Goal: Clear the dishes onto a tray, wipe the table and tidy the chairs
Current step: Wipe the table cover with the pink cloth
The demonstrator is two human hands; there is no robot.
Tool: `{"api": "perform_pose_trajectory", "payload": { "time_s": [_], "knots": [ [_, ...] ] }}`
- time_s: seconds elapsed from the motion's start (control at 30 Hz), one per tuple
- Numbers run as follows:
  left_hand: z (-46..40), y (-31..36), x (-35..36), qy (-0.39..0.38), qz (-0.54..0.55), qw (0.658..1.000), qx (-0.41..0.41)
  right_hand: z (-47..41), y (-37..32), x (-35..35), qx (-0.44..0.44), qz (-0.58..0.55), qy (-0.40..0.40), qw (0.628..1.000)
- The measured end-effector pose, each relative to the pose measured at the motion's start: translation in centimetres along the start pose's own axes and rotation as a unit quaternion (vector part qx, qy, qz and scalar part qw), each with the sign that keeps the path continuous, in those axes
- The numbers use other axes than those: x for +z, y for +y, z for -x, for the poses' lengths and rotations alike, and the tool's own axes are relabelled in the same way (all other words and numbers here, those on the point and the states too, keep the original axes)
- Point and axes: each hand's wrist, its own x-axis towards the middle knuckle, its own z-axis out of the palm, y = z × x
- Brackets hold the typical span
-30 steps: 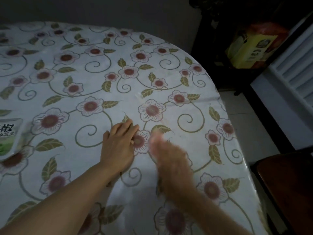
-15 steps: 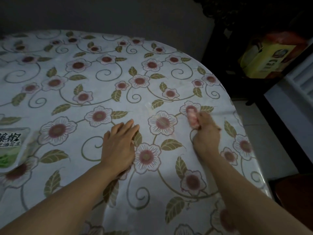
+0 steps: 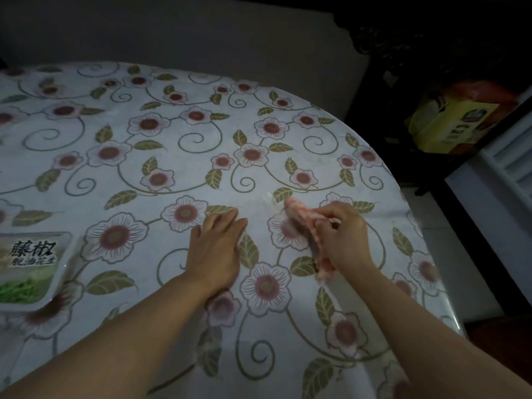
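Note:
A round table (image 3: 259,133) under a white cloth printed with pink flowers and green leaves fills the view. My left hand (image 3: 215,249) lies flat on the cloth near the middle, fingers together, palm down, holding nothing. To its right my right hand (image 3: 341,237) is closed on a bunched pink cloth (image 3: 302,218), which is pressed against the tabletop; the cloth sticks out above and below my fist.
A sealed snack tray with a green label (image 3: 30,269) lies at the left edge. Beyond the table's right rim stand a dark shelf with a yellow box (image 3: 452,125) and a white slatted unit (image 3: 515,165). A dark chair seat (image 3: 503,349) shows at the lower right.
My right hand with the pink cloth swept from beside the left hand outward to the right and up, then came back slightly left. The left hand stayed flat in place.

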Motion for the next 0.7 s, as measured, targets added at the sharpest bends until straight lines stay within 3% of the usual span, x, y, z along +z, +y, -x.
{"api": "perform_pose_trajectory", "payload": {
  "time_s": [0.1, 0.23, 0.3, 0.4, 0.47, 0.57, 0.7],
  "knots": [
    [-0.7, -0.3, -0.2, 0.021, 0.010, 1.000, 0.007, -2.2, -1.7, 0.8, 0.013, -0.040, 0.009, 0.999],
    [-2.9, -0.7, -0.1, 0.029, 0.010, 0.999, -0.009, -6.7, -3.2, 2.5, -0.032, -0.018, 0.023, 0.999],
    [-3.6, -0.5, 0.2, 0.038, 0.013, 0.999, -0.022, -8.8, -3.6, 3.7, -0.057, 0.014, -0.036, 0.998],
    [-3.9, -0.5, 0.8, 0.041, 0.021, 0.997, -0.056, -10.0, -3.9, 5.7, -0.063, -0.008, -0.204, 0.977],
    [-4.0, -0.7, 1.2, 0.045, 0.019, 0.997, -0.055, -10.3, -3.1, 7.1, -0.089, -0.023, -0.213, 0.973],
    [-3.9, -0.7, 1.6, 0.053, 0.033, 0.997, -0.054, -10.4, -1.2, 7.7, -0.159, 0.043, -0.198, 0.966],
    [-3.7, -0.2, 1.7, 0.071, 0.031, 0.995, -0.068, -5.8, 0.0, 4.3, -0.237, 0.017, -0.268, 0.934]
  ]
}}
